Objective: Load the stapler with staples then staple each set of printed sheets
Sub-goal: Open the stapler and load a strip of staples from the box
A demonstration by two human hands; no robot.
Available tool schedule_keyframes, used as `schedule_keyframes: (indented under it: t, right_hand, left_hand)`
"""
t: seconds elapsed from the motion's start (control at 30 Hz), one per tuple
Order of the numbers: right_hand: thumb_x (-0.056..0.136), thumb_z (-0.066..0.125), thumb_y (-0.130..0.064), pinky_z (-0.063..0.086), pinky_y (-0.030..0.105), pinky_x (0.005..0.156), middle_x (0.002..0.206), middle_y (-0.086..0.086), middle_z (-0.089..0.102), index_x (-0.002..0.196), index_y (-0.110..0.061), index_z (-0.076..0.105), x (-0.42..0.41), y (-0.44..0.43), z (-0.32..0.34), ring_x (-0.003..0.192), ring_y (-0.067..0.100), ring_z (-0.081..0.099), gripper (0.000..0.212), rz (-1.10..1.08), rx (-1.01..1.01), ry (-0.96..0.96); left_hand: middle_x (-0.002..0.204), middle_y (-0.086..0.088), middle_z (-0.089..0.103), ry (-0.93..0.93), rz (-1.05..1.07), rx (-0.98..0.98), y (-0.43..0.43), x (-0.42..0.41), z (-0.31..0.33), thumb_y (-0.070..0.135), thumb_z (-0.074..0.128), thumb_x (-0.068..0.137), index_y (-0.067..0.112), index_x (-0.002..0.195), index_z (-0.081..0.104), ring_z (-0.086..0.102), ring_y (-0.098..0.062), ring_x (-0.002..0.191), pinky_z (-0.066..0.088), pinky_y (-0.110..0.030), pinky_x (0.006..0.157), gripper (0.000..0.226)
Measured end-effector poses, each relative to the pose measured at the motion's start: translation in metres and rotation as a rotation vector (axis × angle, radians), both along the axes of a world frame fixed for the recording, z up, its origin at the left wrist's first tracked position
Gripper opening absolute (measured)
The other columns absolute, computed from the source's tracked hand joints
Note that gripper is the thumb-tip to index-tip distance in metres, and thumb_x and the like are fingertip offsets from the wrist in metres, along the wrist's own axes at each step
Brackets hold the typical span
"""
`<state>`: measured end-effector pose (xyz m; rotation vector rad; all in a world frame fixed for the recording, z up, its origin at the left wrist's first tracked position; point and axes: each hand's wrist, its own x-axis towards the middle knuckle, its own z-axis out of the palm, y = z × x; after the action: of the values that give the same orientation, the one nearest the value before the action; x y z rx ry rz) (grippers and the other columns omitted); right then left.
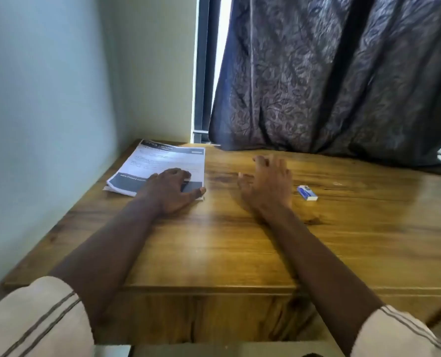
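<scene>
A dark leaf-patterned fabric curtain point(330, 73) hung behind a brown wooden table point(240, 248). At its far left lay a stack of white printed sheets point(160, 163), pressed by the flat left hand point(171, 190); the right hand point(265, 184), spread and empty, was near a small blue-and-white box point(307, 193).

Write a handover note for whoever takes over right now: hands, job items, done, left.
Left hand lies flat on the printed sheets, stacked at the far left corner of the table.
Right hand is open, holding nothing, between the sheets and a small blue and white box, probably staples.
No stapler in view.
Done: nothing that shows; whether any sheets are stapled cannot be told.
Left: find the stapler, load it, staple each set.
</scene>
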<state>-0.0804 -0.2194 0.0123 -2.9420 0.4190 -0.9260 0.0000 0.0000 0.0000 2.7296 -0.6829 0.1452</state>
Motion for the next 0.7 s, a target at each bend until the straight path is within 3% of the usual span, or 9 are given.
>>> schedule_keyframes:
  t: [0.1,0.23,0.33,0.43,0.5,0.57,0.63,0.7]
  right_hand:
    - [0.086,0.058,-0.058,0.042,0.047,0.101,0.136,0.017,0.044,0.134,-0.014,0.044,-0.007,-0.018,-0.001,0.123,0.035,0.044,0.067,-0.149,0.105,-0.010]
    - [0.085,0.066,-0.059,0.047,0.045,0.097,0.140,0.017,0.039,0.139,-0.013,0.041,-0.009,-0.032,-0.002,0.129,0.034,0.042,0.075,-0.264,0.254,0.173]
    - [0.092,0.062,-0.052,0.047,0.043,0.097,0.138,0.016,0.049,0.136,-0.012,0.049,-0.006,-0.036,-0.006,0.129,0.033,0.047,0.061,-0.232,0.293,0.212]
    - [0.097,0.062,-0.037,0.047,0.038,0.091,0.127,0.013,0.060,0.128,-0.012,0.056,0.000,-0.035,-0.007,0.118,0.029,0.056,0.040,-0.142,0.258,0.156]
    - [0.098,0.062,-0.033,0.046,0.034,0.089,0.124,0.009,0.063,0.130,-0.012,0.057,0.003,-0.035,-0.006,0.114,0.025,0.059,0.039,-0.057,0.306,0.074]
    - [0.098,0.063,-0.032,0.046,0.022,0.081,0.118,0.006,0.068,0.135,-0.013,0.059,0.007,-0.037,-0.007,0.103,0.019,0.062,0.042,0.074,0.504,-0.073]
    - [0.099,0.063,-0.027,0.048,0.012,0.067,0.107,0.006,0.073,0.132,-0.011,0.064,0.014,-0.037,-0.007,0.082,0.012,0.064,0.036,0.236,0.933,-0.229]
    - [0.103,0.056,-0.021,0.053,0.020,0.060,0.093,0.011,0.075,0.121,-0.005,0.069,0.021,-0.035,-0.010,0.068,0.013,0.064,0.027,0.407,1.404,-0.301]
  left_hand:
    - [0.157,0.000,0.047,-0.020,0.008,-0.001,0.001,0.003,-0.001,0.079,0.042,0.090,0.027,0.149,0.047,0.047,-0.025,0.139,0.036,-0.045,0.114,0.079]
    - [0.154,0.002,0.049,-0.040,0.000,-0.011,0.000,0.008,-0.005,0.080,0.042,0.089,0.027,0.147,0.050,0.048,-0.023,0.139,0.037,-0.045,0.113,0.078]
    - [0.158,0.001,0.045,-0.048,-0.013,0.038,0.000,0.010,-0.007,0.080,0.040,0.090,0.028,0.149,0.048,0.044,-0.023,0.142,0.033,-0.049,0.116,0.078]
    - [0.162,0.001,0.039,-0.098,-0.040,0.011,-0.003,0.011,-0.007,0.084,0.033,0.087,0.032,0.149,0.046,0.035,-0.022,0.149,0.022,-0.055,0.123,0.082]
    - [0.162,0.003,0.040,-0.167,-0.070,-0.054,-0.009,0.007,-0.003,0.086,0.027,0.082,0.034,0.147,0.047,0.033,-0.020,0.151,0.019,-0.055,0.124,0.086]
    - [0.157,0.003,0.047,-0.250,-0.109,-0.166,-0.021,0.001,0.001,0.082,0.032,0.083,0.032,0.145,0.050,0.040,-0.021,0.146,0.025,-0.051,0.121,0.081]
    - [0.149,0.003,0.056,-0.246,-0.130,-0.358,-0.036,0.000,0.006,0.071,0.050,0.088,0.028,0.142,0.054,0.051,-0.019,0.136,0.037,-0.044,0.112,0.069]
    - [0.136,0.003,0.066,-0.101,-0.143,-0.594,-0.054,0.002,0.012,0.052,0.068,0.092,0.025,0.140,0.057,0.061,-0.013,0.120,0.048,-0.036,0.103,0.057]
